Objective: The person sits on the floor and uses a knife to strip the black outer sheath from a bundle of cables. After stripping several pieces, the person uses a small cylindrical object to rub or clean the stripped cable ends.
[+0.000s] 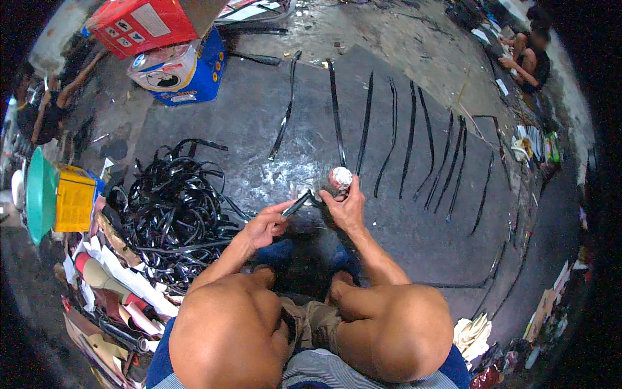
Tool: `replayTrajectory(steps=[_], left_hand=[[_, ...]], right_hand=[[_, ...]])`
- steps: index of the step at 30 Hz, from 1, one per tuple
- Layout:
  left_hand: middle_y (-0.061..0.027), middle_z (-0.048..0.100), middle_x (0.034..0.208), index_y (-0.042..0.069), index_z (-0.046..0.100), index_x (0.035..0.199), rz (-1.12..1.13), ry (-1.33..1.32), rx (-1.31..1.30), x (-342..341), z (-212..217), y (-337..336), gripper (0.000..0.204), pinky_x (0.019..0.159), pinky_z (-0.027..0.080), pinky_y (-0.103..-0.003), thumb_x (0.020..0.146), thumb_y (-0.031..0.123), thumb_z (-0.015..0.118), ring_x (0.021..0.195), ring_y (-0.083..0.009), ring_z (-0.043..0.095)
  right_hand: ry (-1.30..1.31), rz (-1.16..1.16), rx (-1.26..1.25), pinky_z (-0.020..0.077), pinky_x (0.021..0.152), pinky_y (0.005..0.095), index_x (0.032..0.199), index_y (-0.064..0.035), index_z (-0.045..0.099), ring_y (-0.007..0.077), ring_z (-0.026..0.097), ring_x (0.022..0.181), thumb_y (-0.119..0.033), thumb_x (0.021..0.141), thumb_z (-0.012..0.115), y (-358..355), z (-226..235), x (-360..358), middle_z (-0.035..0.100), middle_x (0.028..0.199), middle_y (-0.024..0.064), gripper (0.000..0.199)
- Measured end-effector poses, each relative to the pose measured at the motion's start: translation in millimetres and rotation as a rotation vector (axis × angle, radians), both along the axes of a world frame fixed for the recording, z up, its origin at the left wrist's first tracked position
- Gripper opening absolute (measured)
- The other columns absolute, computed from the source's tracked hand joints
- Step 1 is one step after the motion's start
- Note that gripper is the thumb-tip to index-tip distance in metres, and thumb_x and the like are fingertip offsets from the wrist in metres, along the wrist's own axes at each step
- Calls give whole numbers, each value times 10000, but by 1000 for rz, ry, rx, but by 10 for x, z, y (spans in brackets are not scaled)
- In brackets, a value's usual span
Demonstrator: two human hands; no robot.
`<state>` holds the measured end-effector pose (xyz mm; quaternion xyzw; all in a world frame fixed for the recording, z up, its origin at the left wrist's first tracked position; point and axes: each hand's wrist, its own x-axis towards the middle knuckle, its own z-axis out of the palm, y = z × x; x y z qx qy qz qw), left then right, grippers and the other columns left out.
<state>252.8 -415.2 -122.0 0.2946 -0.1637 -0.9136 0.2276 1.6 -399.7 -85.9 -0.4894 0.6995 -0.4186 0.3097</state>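
Note:
My left hand [265,227] is closed on the end of a glossy black strip [298,204], held low over the dark sheet on the floor. My right hand [347,209] wraps round a small can with a white-smeared top and some red on its side [340,178]. The strip's tip points toward this can, and a pale patch shows near the tip. To the left of my left hand lies a tangled heap of shiny black strips [172,214]. Beyond my hands, several black strips, one of them a long strip [334,104], lie spaced out in a row.
A dark sheet [259,123] covers the floor. Red [146,29] and blue [207,74] boxes stand at the far left. A green basin [40,194] leans by a yellow box [72,201]. Scraps [107,279] lie at left, pale cloth [472,337] at right. Another person [532,61] sits far right.

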Motion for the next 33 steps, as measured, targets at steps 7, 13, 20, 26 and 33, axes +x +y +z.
replayTrajectory(steps=[7, 13, 20, 26, 33], left_hand=[[-22, 675, 722, 41, 766, 965, -192, -771, -539, -256, -126, -456, 156, 518, 424, -273, 834, 127, 761, 595, -82, 556], [-99, 737, 745, 25, 764, 755, -276, -1062, -762, -456, -429, -671, 187, 701, 538, -358, 729, 206, 805, 694, -178, 676], [-166, 712, 908, 29, 749, 882, -325, -1154, -968, -533, -485, -684, 228, 813, 538, -384, 720, 187, 774, 881, -257, 693], [-166, 556, 1322, 59, 587, 1268, 42, -691, -1389, -554, 74, -385, 625, 967, 498, -420, 700, 142, 831, 1217, -344, 565], [-172, 636, 1173, 4, 567, 1245, -10, -744, -1385, -641, 17, -360, 552, 928, 506, -411, 754, 82, 807, 1101, -363, 632]], right_hand=[[-40, -325, 65, 496, 618, 302, 1157, -35, 560, 127, 598, 682, -232, 731, 884, 196, -266, -505, 659, 872, 43, 570], [-118, -141, -117, 570, 733, 337, 1156, -28, 528, 206, 709, 881, -243, 755, 878, 32, -220, -290, 712, 1017, 124, 574], [431, 259, -285, 560, 833, 419, 1296, -33, 494, 375, 656, 1002, -223, 723, 850, 70, -540, 171, 656, 1079, 195, 701], [257, 291, -215, 531, 917, 425, 1314, -34, 502, 378, 607, 1092, -85, 720, 780, 125, -382, 228, 602, 1193, 197, 658], [-152, 23, 282, 536, 787, 341, 1099, -49, 613, 200, 664, 843, -20, 790, 687, -68, -1137, -46, 696, 924, 84, 318]])
